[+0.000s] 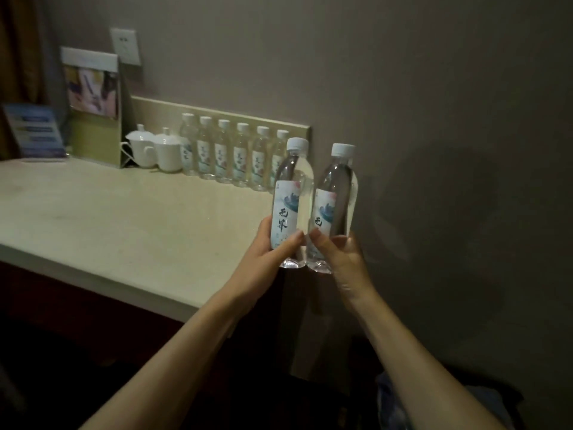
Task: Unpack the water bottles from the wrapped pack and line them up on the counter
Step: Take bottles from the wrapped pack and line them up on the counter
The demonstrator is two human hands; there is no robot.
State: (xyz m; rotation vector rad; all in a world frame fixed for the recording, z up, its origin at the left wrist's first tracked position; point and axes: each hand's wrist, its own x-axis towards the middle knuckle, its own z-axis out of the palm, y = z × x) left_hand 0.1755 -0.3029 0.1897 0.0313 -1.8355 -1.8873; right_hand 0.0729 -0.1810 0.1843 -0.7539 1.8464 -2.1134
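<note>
both hands are up in front of the wall at the right end of the bench, each wrapped around the lower body of one bottle: the left hand [273, 243] grips the left bottle [291, 200] with the thumb across its label, and the right hand [339, 252] grips the right bottle [336, 206] the same way. the two bottles are upright, side by side and touching or nearly so, held in the air just off the right edge of the bench [124, 212], not resting on it. six bottles already stand in a row [232, 153] along the low backsplash, next to two lidded white cups [155, 148], so the task looks well along; the wrapped pack itself is not in view. to finish this step well, i would carry the pair leftward over the bench top, lower each flat on its base at the open right end of the row, keep the same small gap and the same line against the backsplash, turn the labels forward, and let go one at a time so neither tips its neighbour. room at that end looks tight, so a second line in front may be needed. the labels carry large dark brush characters, "无界" on the left bottle and only "无" showing on the right; the smaller print is too blurred to read, as is the leaflet stand [93, 103] and the blue card [37, 131].
</note>
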